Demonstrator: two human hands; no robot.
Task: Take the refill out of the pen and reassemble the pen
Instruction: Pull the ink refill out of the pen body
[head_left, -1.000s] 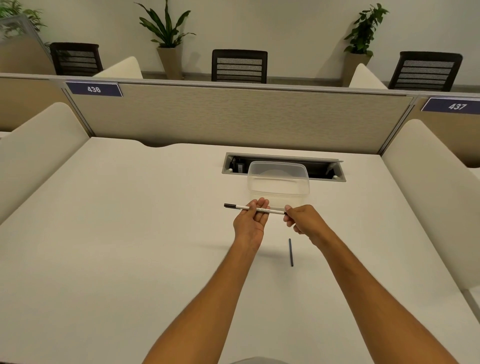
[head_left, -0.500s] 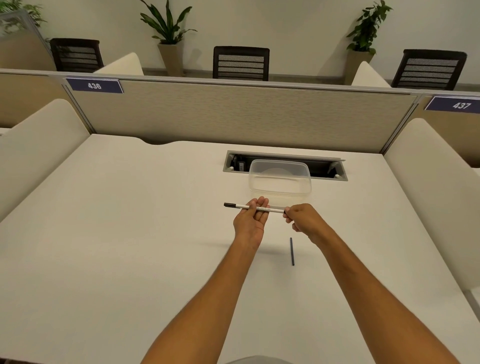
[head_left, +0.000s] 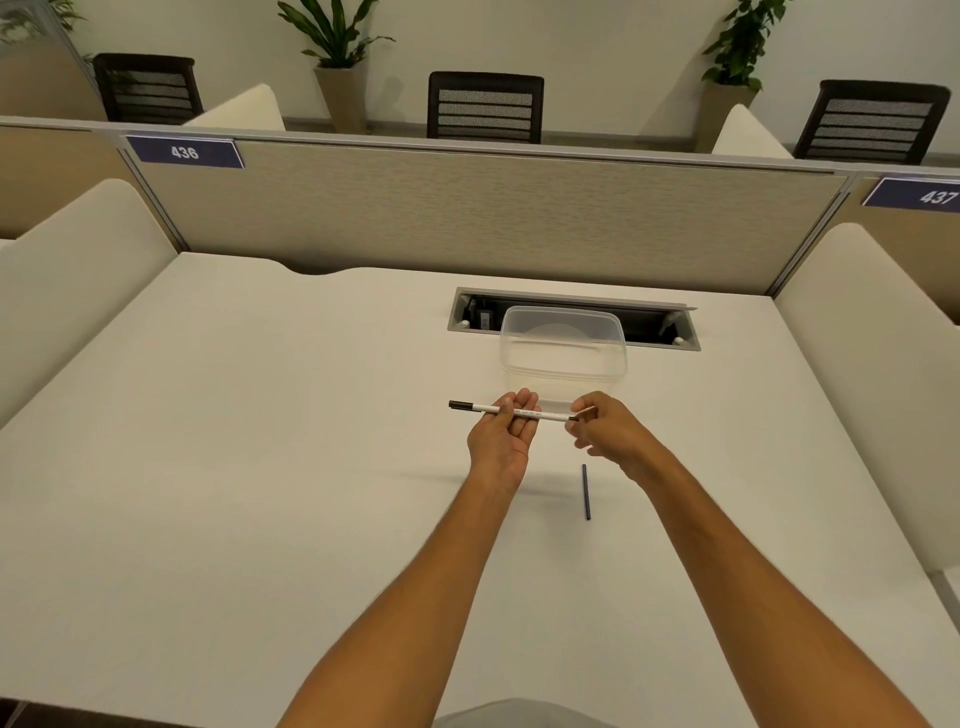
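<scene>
A slim white pen (head_left: 485, 409) with a black end pointing left is held level above the desk. My left hand (head_left: 501, 439) grips its barrel near the middle, palm up. My right hand (head_left: 610, 434) pinches the pen's right end, where a small dark piece shows between the fingertips. A thin dark refill (head_left: 586, 492) lies on the white desk (head_left: 260, 467) just below and between my hands, pointing away from me.
A clear plastic container (head_left: 563, 345) stands right behind my hands. An open cable tray (head_left: 660, 325) is sunk in the desk behind it. A grey partition (head_left: 467, 208) closes the back, and cream side panels flank the desk.
My right hand has drawn slightly right and opened a small gap at the pen's right end, showing the dark tip. My left hand and the refill stay where they were.
</scene>
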